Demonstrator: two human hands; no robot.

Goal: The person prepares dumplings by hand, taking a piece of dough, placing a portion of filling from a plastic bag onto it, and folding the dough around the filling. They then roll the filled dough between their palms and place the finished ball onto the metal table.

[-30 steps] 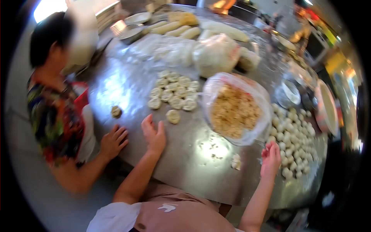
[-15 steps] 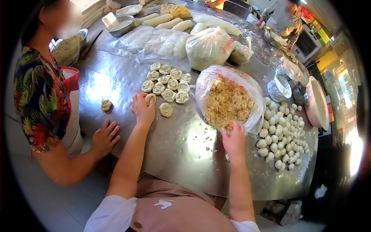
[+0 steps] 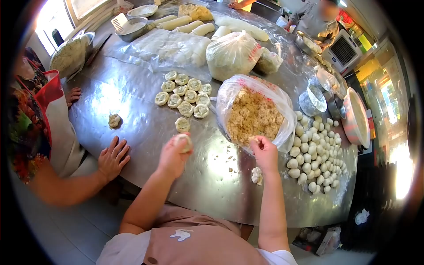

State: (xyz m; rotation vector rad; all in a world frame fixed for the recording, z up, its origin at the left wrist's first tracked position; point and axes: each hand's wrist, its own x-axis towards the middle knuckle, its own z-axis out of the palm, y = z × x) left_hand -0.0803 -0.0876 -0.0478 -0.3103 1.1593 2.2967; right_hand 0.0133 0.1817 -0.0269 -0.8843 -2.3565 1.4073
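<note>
My left hand (image 3: 173, 155) is closed around a pale round piece of dough (image 3: 184, 143), above the metal table's near side. Just beyond it lies a single pleated bun (image 3: 182, 125), and past that a cluster of similar buns (image 3: 186, 108). On the right, my right hand (image 3: 266, 155) pinches a small bit of crumbly filling at the near edge of an open plastic bag (image 3: 224, 99). Tan crumbly filling (image 3: 254, 115) fills this bag. A small lump of dough (image 3: 256, 176) rests on the table beside my right wrist.
Many small dough balls (image 3: 314, 154) cover the right side. Behind the filling stands a tied plastic bag (image 3: 229, 57), with dough rolls (image 3: 174, 23) farther back. A co-worker's hand (image 3: 113, 158) lies on the table edge at left, near a lone bun (image 3: 114, 121).
My left hand has drawn back from the bun cluster towards me and to the right, carrying the dough piece. My right hand's fingertips have closed by the bag. The co-worker has leaned left.
</note>
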